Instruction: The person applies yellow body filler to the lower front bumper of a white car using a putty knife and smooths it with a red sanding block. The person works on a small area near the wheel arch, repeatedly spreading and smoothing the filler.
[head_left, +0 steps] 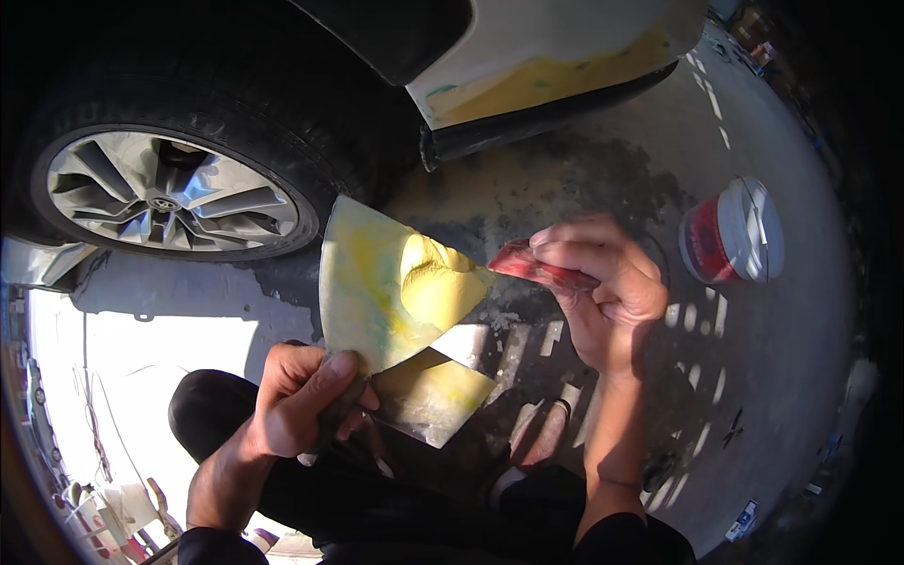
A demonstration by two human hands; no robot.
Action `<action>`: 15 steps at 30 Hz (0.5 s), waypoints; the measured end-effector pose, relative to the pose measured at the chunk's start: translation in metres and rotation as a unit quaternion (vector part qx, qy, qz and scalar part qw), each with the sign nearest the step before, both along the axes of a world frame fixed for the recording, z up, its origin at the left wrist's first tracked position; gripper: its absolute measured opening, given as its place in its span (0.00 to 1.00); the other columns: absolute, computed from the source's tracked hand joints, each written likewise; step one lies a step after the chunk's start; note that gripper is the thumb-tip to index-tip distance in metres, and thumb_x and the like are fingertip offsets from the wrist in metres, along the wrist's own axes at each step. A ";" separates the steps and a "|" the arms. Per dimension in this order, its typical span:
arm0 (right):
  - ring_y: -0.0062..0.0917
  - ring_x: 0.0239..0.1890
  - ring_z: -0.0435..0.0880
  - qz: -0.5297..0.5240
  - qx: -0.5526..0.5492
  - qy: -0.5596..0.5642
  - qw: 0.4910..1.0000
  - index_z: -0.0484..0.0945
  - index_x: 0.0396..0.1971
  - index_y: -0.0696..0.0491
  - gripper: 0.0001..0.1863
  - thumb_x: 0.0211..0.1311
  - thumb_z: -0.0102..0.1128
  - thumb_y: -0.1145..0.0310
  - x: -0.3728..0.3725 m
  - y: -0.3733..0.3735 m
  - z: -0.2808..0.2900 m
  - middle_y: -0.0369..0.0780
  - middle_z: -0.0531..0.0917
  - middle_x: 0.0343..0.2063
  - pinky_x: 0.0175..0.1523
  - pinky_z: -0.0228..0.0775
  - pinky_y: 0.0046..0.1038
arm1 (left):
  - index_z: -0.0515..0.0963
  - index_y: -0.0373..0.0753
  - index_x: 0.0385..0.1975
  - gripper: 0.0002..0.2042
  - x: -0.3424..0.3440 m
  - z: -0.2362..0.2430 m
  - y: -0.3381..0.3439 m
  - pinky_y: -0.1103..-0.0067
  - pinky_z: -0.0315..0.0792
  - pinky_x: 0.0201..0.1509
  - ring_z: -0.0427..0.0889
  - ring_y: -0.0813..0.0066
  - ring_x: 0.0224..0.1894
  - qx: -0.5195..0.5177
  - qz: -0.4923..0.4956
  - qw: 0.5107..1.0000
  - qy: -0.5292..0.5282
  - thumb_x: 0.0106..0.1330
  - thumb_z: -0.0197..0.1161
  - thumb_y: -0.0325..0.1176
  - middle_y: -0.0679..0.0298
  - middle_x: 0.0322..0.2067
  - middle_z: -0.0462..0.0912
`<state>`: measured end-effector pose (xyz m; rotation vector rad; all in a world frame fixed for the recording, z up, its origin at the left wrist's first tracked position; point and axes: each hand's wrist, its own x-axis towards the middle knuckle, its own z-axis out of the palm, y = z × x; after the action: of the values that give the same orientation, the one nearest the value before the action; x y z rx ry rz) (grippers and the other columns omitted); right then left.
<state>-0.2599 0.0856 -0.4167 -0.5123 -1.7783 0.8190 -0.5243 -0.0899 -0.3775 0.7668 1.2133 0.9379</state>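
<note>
My left hand (303, 400) is closed round the dark handle of a wide putty knife (350, 273), its pale blade smeared yellow and green. A thick mound of yellow body filler (435, 282) sits on the blade toward its right corner. In my right hand (607, 282) I pinch a red spreader (537, 266) between thumb and fingers; its tip is at the right corner of the blade, by the filler. Below the blade shows a second flat, yellow-smeared plate (438, 395), partly hidden; I cannot tell whether my left hand holds it too.
A car wheel (165, 202) stands at the upper left. Ahead is a body panel (565, 71) with yellow filler patches above a black lower trim (546, 113). A white and red bucket (733, 234) stands on the concrete floor (782, 377) to the right. My feet (541, 433) are below my hands.
</note>
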 end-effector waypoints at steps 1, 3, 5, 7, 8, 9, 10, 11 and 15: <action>0.27 0.39 0.86 0.001 0.100 -0.069 0.993 0.86 0.40 0.55 0.12 0.54 0.70 0.77 0.004 0.003 0.016 0.40 0.87 0.36 0.50 0.77 0.32 | 0.82 0.27 0.30 0.24 0.000 0.000 0.001 0.82 0.71 0.23 0.77 0.79 0.19 0.002 -0.002 1.000 0.005 0.81 0.51 0.42 0.60 0.21 0.82; 0.32 0.38 0.86 -0.020 0.205 -0.156 0.966 0.87 0.32 0.54 0.13 0.41 0.70 0.76 0.000 -0.001 0.041 0.39 0.87 0.35 0.46 0.74 0.33 | 0.82 0.27 0.30 0.24 0.002 0.000 0.002 0.82 0.71 0.23 0.77 0.80 0.19 0.002 -0.001 1.000 0.011 0.81 0.51 0.41 0.60 0.21 0.82; 0.31 0.38 0.86 -0.039 0.237 -0.170 0.956 0.87 0.32 0.53 0.13 0.41 0.69 0.76 -0.003 -0.002 0.043 0.37 0.87 0.35 0.47 0.74 0.33 | 0.82 0.27 0.29 0.24 0.006 0.001 0.003 0.83 0.70 0.23 0.77 0.80 0.18 -0.003 0.005 1.000 0.014 0.81 0.51 0.41 0.60 0.20 0.82; 0.29 0.38 0.85 -0.043 0.246 -0.198 0.948 0.87 0.34 0.52 0.14 0.42 0.69 0.76 -0.005 -0.006 0.045 0.35 0.88 0.35 0.47 0.72 0.33 | 0.82 0.27 0.29 0.24 0.008 0.001 0.002 0.83 0.70 0.23 0.77 0.80 0.19 -0.004 0.007 1.000 0.028 0.81 0.51 0.41 0.60 0.20 0.81; 0.28 0.38 0.85 -0.045 0.250 -0.212 0.944 0.87 0.35 0.51 0.15 0.42 0.68 0.76 -0.006 -0.007 0.046 0.34 0.88 0.35 0.48 0.71 0.33 | 0.82 0.27 0.29 0.24 0.008 0.000 0.002 0.83 0.70 0.23 0.77 0.81 0.19 -0.005 0.008 0.999 0.035 0.81 0.51 0.42 0.60 0.20 0.81; 0.27 0.38 0.85 -0.046 0.251 -0.232 0.939 0.87 0.36 0.51 0.15 0.43 0.68 0.76 -0.007 -0.011 0.045 0.34 0.88 0.35 0.48 0.71 0.33 | 0.82 0.27 0.29 0.24 0.008 0.000 0.002 0.84 0.70 0.24 0.77 0.81 0.19 -0.002 0.001 0.999 0.044 0.81 0.52 0.42 0.60 0.20 0.81; 0.27 0.39 0.84 -0.042 0.252 -0.238 0.937 0.87 0.36 0.50 0.15 0.43 0.68 0.75 -0.008 -0.013 0.046 0.33 0.88 0.35 0.48 0.70 0.33 | 0.82 0.27 0.29 0.24 0.006 -0.001 0.002 0.84 0.70 0.24 0.77 0.81 0.19 0.000 -0.005 0.999 0.053 0.81 0.52 0.42 0.61 0.21 0.81; 0.26 0.39 0.84 -0.037 0.252 -0.243 0.936 0.87 0.37 0.50 0.15 0.44 0.68 0.75 -0.010 -0.015 0.046 0.32 0.87 0.35 0.48 0.70 0.33 | 0.82 0.27 0.30 0.24 0.005 -0.001 0.002 0.84 0.70 0.24 0.77 0.81 0.19 0.002 -0.012 0.998 0.061 0.81 0.52 0.43 0.61 0.21 0.81; 0.24 0.40 0.84 0.011 0.225 -0.266 0.937 0.87 0.36 0.49 0.16 0.43 0.67 0.74 -0.011 -0.023 0.048 0.29 0.87 0.36 0.48 0.68 0.32 | 0.81 0.27 0.28 0.25 0.003 -0.005 -0.001 0.83 0.69 0.22 0.77 0.80 0.19 0.004 0.020 0.996 0.081 0.81 0.50 0.43 0.61 0.19 0.80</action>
<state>-0.2709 0.0626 -0.3684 -0.4281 -2.3882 0.2659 -0.5214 -0.0910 -0.3823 0.8408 1.3720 0.9286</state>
